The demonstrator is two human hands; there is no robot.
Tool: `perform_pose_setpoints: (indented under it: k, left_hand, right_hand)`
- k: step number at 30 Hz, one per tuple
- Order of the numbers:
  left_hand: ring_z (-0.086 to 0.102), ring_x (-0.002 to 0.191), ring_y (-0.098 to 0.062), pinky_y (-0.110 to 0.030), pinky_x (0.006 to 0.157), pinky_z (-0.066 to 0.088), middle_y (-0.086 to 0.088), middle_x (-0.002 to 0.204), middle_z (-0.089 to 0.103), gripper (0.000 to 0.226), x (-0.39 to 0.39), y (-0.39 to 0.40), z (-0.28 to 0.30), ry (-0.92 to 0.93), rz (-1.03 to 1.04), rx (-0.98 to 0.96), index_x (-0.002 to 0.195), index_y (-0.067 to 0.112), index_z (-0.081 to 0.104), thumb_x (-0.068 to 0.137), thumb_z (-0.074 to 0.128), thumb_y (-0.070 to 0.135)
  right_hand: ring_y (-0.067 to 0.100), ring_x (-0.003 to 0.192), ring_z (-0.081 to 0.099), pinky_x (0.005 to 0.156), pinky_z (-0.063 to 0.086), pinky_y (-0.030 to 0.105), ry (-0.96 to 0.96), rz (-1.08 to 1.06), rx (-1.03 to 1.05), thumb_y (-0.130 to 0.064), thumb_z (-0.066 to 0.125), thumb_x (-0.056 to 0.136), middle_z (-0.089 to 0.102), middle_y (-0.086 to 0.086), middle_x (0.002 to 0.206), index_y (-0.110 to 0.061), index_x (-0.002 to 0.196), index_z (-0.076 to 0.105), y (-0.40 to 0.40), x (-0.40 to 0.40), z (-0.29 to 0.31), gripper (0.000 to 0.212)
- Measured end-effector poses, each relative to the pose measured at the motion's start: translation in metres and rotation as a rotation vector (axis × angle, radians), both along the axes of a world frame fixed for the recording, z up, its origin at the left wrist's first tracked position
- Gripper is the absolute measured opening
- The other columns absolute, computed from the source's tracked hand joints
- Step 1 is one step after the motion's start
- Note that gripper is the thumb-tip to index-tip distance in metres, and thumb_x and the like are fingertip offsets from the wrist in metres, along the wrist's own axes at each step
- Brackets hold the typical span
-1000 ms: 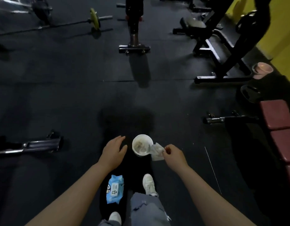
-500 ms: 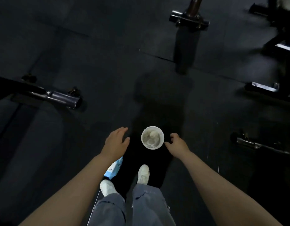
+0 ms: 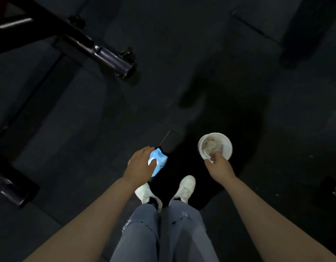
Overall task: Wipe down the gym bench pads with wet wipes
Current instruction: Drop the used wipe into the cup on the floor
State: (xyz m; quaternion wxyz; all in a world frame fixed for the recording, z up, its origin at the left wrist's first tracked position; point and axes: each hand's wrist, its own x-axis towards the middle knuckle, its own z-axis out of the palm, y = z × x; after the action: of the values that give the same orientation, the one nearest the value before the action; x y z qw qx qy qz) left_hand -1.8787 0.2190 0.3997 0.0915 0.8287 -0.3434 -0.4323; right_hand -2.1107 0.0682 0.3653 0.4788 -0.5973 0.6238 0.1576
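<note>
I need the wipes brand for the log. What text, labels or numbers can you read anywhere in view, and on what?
None can be read.
Blue wet wipes pack, under the left hand: its print is blurred and partly covered.
White cup, at the right hand: no print visible.
Gym frame: no marking visible.

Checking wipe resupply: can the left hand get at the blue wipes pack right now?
Likely yes. The left hand already lies over the blue wipes pack, thumb across it, nothing between; a full grip is unclear.

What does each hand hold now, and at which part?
Left hand grips the blue wet-wipes pack at its left side. Right hand holds the white cup at its near rim.
</note>
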Motion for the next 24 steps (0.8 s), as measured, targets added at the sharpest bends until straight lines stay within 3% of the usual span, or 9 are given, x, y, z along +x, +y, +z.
perform_pose_setpoints:
  k: [4,8,14,21,24]
  left_hand:
    - [0.037,0.137,-0.018,-0.017,0.103,0.021,-0.001,0.149,0.045,0.046,0.022,0.021,-0.085,0.058,0.148,0.042,0.144,0.014,0.046,0.098,0.053,0.018]
    - [0.035,0.139,-0.019,-0.026,0.111,0.023,-0.001,0.150,0.043,0.049,0.039,0.042,-0.184,0.079,0.164,0.112,0.145,0.015,0.045,0.097,0.053,0.018]
    - [0.043,0.134,-0.022,-0.035,0.111,0.033,-0.001,0.145,0.049,0.050,0.053,0.074,-0.321,0.129,0.165,0.233,0.141,0.020,0.049,0.092,0.059,0.022]
    - [0.046,0.132,-0.024,-0.027,0.100,0.037,-0.006,0.148,0.044,0.056,0.045,0.098,-0.444,0.305,0.100,0.413,0.147,0.020,0.039,0.095,0.057,0.028]
    - [0.041,0.135,-0.024,-0.028,0.106,0.033,-0.007,0.150,0.040,0.059,0.040,0.106,-0.470,0.315,0.109,0.415,0.149,0.019,0.037,0.094,0.058,0.026]
  right_hand:
    - [0.023,0.118,0.055,0.091,0.041,0.027,-0.043,0.108,0.083,-0.026,0.061,0.094,0.058,0.010,0.130,-0.012,0.130,0.050,0.021,0.048,-0.091,0.041]
    - [0.024,0.116,0.057,0.089,0.042,0.026,-0.006,0.267,0.137,-0.029,0.059,0.094,0.059,0.008,0.128,-0.014,0.132,0.048,0.041,0.088,-0.191,0.042]
    - [0.027,0.115,0.057,0.090,0.046,0.031,0.097,0.489,0.183,-0.026,0.055,0.094,0.057,0.009,0.129,-0.014,0.131,0.045,0.077,0.130,-0.320,0.040]
    - [0.028,0.120,0.054,0.095,0.045,0.034,0.226,0.531,0.322,-0.036,0.055,0.095,0.050,0.010,0.135,-0.016,0.141,0.031,0.114,0.150,-0.431,0.056]
    - [0.031,0.121,0.051,0.099,0.045,0.040,0.267,0.641,0.204,-0.044,0.055,0.094,0.046,0.014,0.134,-0.013,0.140,0.032,0.125,0.159,-0.459,0.060]
